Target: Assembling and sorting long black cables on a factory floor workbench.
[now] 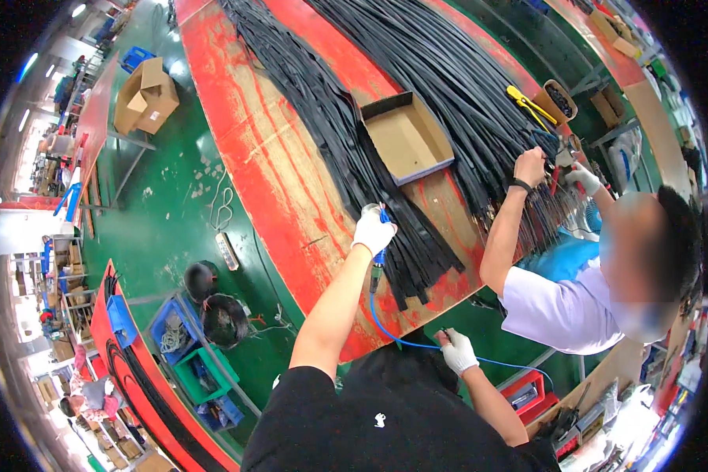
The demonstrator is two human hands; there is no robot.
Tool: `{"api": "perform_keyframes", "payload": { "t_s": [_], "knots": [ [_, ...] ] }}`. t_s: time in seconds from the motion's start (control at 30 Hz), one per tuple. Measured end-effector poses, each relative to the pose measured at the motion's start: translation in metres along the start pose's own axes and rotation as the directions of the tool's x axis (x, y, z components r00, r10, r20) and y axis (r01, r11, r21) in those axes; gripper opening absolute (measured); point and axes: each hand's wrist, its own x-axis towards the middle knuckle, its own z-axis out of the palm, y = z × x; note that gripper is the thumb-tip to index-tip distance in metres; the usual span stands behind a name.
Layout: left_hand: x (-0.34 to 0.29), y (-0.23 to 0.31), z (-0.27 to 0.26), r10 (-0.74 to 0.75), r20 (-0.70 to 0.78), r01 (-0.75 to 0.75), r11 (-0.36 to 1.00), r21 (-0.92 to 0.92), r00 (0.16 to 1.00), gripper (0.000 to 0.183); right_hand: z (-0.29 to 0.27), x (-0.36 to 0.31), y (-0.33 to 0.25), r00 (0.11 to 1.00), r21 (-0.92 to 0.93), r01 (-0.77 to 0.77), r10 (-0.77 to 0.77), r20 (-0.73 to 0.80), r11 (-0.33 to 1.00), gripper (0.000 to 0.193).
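My left hand [374, 233], in a white glove, is closed around a slim blue handheld tool [381, 256] above the near end of a bundle of black sleeved cables [330, 118]. From the tool's lower end a blue hose [387, 330] curves down and passes my right hand. My right hand [458, 353], also gloved with fingertips showing, is held near my body below the table edge. Its fingers are drawn together beside the hose; what they hold is too small to make out. A shallow open cardboard box [407, 141] rests between the cable bundles.
A co-worker [562, 303] on the right handles the ends of a second black cable bundle [440, 86]. Yellow-handled pliers [531, 106] lie beyond. The red table [275, 228] has worn patches. Black buckets [224, 318], a power strip [227, 252] and coloured bins [204, 374] stand left.
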Motion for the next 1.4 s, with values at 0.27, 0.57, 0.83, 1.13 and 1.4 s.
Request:
{"api": "perform_keyframes", "payload": {
  "t_s": [0.27, 0.57, 0.83, 1.13, 1.4],
  "knots": [
    [0.01, 0.043, -0.015, -0.136, 0.071, 0.13, 0.989, 0.077, 0.988, 0.049, 0.001, 0.004, -0.009, 0.999, -0.006, -0.044, 0.044, 0.017, 0.999, 0.034],
    [-0.003, 0.053, -0.014, -0.087, -0.004, 0.087, 0.99, 0.113, 0.996, 0.04, 0.0, 0.007, 0.0, 0.998, 0.021, -0.06, 0.06, -0.003, 0.998, 0.036],
    [-0.024, 0.027, -0.037, -0.176, -0.23, 0.169, 0.984, -0.051, 0.957, 0.044, 0.0, 0.009, 0.007, 0.998, -0.057, 0.009, -0.012, -0.055, 0.998, 0.037],
    [-0.019, -0.023, -0.037, -0.291, -0.281, 0.245, 0.951, -0.188, 0.915, 0.041, 0.008, 0.021, 0.023, 0.999, -0.019, 0.034, -0.035, -0.02, 0.999, 0.038],
    [-0.098, 0.003, -0.101, -0.341, -0.445, 0.169, 0.909, -0.381, 0.828, 0.037, -0.014, 0.015, 0.025, 0.996, -0.021, 0.07, -0.071, -0.057, 0.997, 0.044]
  ]
}}
